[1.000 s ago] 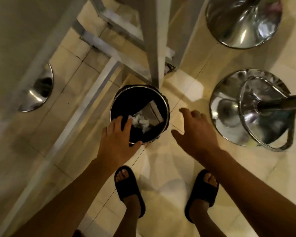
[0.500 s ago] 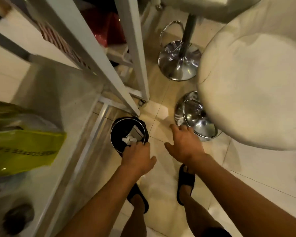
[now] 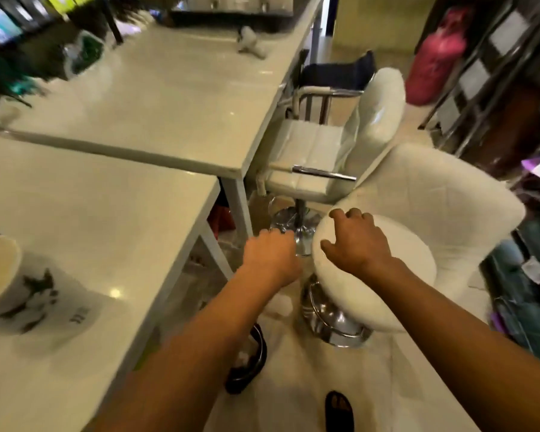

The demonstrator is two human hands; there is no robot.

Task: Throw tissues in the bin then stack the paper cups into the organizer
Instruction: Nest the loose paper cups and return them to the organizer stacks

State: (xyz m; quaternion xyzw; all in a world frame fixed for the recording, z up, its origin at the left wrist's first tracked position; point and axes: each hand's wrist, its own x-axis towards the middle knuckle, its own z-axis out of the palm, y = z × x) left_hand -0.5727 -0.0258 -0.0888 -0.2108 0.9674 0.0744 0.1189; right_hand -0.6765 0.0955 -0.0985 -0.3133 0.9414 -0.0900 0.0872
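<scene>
My left hand hangs empty, fingers curled loosely together. My right hand spreads its fingers apart over the white stool. The bin sits at six o'clock below my left forearm; a paper cup stands at nine o'clock.

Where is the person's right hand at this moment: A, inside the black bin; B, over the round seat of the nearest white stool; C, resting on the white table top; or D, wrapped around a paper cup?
B: the right hand is spread, fingers open and empty, over the front edge of the round white stool seat, well clear of the table to the left.
</scene>
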